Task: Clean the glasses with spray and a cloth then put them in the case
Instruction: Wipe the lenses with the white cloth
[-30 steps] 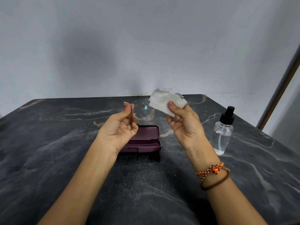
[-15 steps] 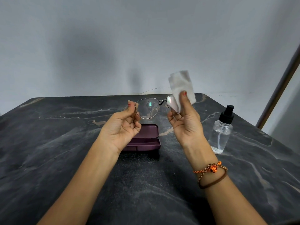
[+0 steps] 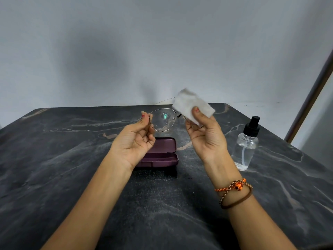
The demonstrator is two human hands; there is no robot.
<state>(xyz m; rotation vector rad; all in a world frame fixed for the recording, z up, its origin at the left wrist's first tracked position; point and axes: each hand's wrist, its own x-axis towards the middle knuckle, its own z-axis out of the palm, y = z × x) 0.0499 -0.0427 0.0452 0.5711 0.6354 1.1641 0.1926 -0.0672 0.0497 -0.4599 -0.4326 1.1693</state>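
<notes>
My left hand [image 3: 134, 139] pinches the left rim of thin metal-framed glasses [image 3: 163, 120], held up above the table; droplets sit on the visible left lens. My right hand [image 3: 205, 136] grips a white cloth [image 3: 191, 106] pressed over the right lens, which is hidden behind it. One thin temple arm sticks out behind the cloth. A closed maroon glasses case [image 3: 162, 152] lies on the table below my left hand, partly covered by it. A clear spray bottle [image 3: 246, 147] with a black nozzle stands upright to the right of my right hand.
A dark marble-patterned table [image 3: 54, 159] fills the view, with a grey wall behind. A brown door frame [image 3: 311, 98] runs along the right edge, past the table's far right corner. Bracelets circle my right wrist.
The cloth in my right hand has turned from upright back to lying slantwise over the right lens, rubbing it. My left hand keeps the glasses in about the same place.
</notes>
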